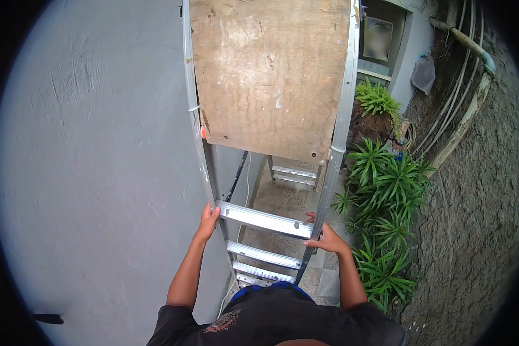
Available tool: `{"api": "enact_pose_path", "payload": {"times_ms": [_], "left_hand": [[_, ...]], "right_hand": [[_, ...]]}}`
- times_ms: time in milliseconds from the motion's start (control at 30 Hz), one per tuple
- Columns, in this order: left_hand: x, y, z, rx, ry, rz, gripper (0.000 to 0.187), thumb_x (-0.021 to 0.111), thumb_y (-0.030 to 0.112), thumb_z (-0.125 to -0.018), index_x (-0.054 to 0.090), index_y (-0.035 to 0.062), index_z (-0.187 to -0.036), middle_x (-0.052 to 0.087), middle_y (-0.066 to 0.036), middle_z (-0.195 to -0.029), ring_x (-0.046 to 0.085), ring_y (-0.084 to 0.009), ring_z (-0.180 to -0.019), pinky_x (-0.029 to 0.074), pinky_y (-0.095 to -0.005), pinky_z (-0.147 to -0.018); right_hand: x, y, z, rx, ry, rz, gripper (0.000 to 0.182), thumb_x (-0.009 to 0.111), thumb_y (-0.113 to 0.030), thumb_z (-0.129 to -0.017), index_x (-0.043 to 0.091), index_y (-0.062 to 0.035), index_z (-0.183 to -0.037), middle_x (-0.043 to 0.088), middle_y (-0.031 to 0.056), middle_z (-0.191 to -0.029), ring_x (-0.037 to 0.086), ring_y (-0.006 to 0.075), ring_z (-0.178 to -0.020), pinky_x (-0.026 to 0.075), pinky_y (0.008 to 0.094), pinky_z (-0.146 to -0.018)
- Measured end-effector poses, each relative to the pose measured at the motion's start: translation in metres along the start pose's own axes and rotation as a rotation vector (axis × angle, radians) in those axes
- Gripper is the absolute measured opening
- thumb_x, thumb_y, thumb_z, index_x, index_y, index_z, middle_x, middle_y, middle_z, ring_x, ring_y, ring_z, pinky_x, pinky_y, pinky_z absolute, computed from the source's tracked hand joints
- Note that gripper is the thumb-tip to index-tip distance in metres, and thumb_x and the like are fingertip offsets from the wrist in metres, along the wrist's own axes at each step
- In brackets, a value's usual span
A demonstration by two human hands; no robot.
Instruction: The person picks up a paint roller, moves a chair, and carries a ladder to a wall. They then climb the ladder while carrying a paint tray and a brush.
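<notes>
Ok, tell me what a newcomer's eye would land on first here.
First, the aluminium stepladder running up the middle, with a worn plywood board as its top platform. The left hand grips the left rail and the right hand the right rail, at the same rung. To the left stands a grey plastered wall; to the right, green plants along a rough wall.

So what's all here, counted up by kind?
Hands: 2, left hand and right hand, each gripping a ladder rail
Ladders: 1
Rungs in view on the near side: 4
Plywood boards on the ladder top: 1
Total: 8
</notes>
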State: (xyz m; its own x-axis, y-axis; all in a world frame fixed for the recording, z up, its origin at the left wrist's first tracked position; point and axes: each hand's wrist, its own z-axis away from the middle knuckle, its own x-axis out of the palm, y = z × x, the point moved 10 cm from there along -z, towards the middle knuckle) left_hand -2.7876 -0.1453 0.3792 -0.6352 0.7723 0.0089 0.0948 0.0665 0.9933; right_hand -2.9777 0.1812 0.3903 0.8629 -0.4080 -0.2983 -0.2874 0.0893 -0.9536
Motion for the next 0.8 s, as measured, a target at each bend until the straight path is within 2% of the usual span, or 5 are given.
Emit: {"api": "enact_pose_path", "payload": {"times_ms": [167,233,567,633,800], "left_hand": [[-0.005,0.009,-0.001,-0.038,0.226,-0.217,0.033,0.059,0.033,-0.095,0.058,0.0022,-0.107,0.061,-0.002,-0.093,0.055,-0.0112,-0.087,0.045,-0.0288,-0.081],[-0.006,0.004,-0.004,0.005,0.251,-0.191,0.032,0.059,0.033,-0.094,0.061,0.0017,-0.101,0.062,-0.002,-0.088,0.055,-0.0116,-0.081,0.046,-0.0286,-0.075],[-0.001,0.032,-0.023,-0.011,0.132,-0.338,0.036,0.058,0.033,-0.094,0.063,-0.0013,-0.105,0.068,-0.008,-0.093,0.062,-0.0162,-0.087,0.048,-0.032,-0.079],[0.012,0.073,-0.032,0.188,0.113,-0.315,0.041,0.054,0.036,-0.096,0.063,-0.0016,-0.108,0.07,-0.01,-0.096,0.064,-0.019,-0.09,0.048,-0.0346,-0.082],[0.012,0.091,-0.044,0.203,0.306,-0.151,0.049,0.05,0.044,-0.097,0.061,-0.0025,-0.089,0.064,-0.012,-0.072,0.063,-0.0198,-0.066,0.051,-0.0323,-0.067]], "right_hand": [[-0.041,-0.032,-0.015,-0.151,0.225,-0.047,0.103,0.087,-0.03,-0.068,0.025,-0.0004,-0.144,0.043,0.0193,-0.138,0.042,0.0293,-0.13,0.033,0.0411,-0.108],[-0.061,-0.096,-0.011,-0.423,0.514,-0.142,0.095,0.084,-0.025,-0.071,0.026,0.0001,-0.143,0.047,0.0193,-0.131,0.047,0.0281,-0.124,0.035,0.0406,-0.105],[-0.047,-0.109,-0.024,-0.392,0.709,-0.173,0.059,0.066,0.001,-0.081,0.035,-0.001,-0.131,0.056,0.0079,-0.099,0.055,0.0129,-0.09,0.046,0.0277,-0.079],[-0.049,-0.107,-0.023,-0.368,0.729,-0.126,0.056,0.066,0.001,-0.08,0.038,0.0005,-0.128,0.056,0.0074,-0.095,0.055,0.0124,-0.086,0.046,0.0276,-0.077],[-0.051,-0.122,-0.016,-0.362,0.771,-0.086,0.054,0.066,0.0,-0.08,0.04,0.0035,-0.127,0.057,0.0087,-0.095,0.056,0.0143,-0.085,0.047,0.0291,-0.078]]}}
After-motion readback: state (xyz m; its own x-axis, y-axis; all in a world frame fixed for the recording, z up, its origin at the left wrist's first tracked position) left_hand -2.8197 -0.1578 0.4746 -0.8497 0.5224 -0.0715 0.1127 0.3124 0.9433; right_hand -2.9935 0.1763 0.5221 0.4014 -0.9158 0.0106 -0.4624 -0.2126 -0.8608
